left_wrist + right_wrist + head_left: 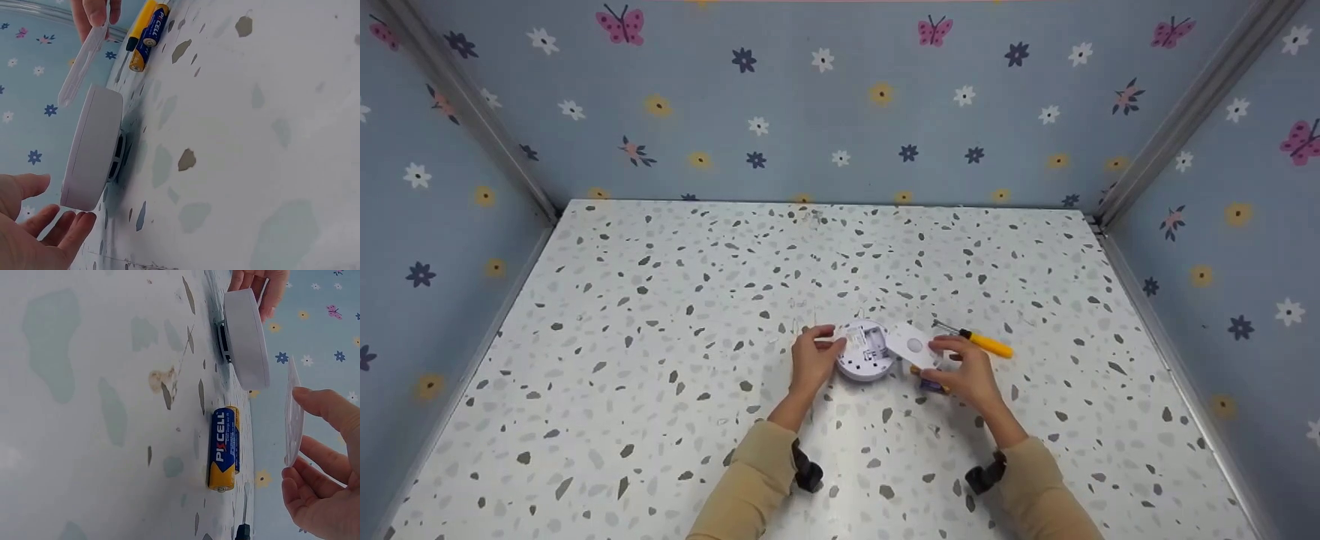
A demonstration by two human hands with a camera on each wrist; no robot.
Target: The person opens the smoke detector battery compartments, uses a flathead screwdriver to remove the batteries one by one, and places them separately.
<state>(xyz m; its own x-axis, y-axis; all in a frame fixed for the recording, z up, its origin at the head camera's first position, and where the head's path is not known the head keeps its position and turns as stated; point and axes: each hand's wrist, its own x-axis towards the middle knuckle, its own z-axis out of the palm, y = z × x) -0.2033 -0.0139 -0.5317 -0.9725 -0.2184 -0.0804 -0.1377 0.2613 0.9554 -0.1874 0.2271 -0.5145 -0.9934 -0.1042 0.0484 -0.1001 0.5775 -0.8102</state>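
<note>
A round white device [864, 367] lies on the speckled table, its upper face showing a rectangular recess and small slots. At its left edge is my left hand [814, 364]; in the left wrist view its fingertips touch the rim, with the thumb held apart. My right hand [971, 376] pinches a thin white cover [913, 346] between thumb and fingers. The cover is raised and tilted just right of the device, bearing a pale round spot. Beneath that hand lie two blue-and-yellow AA batteries [223, 447], side by side on the table.
A screwdriver [990, 345] with a yellow handle lies behind the right hand, its shaft pointing left. Patterned blue panels [840, 97] wall the table [660, 450] at the back and both sides.
</note>
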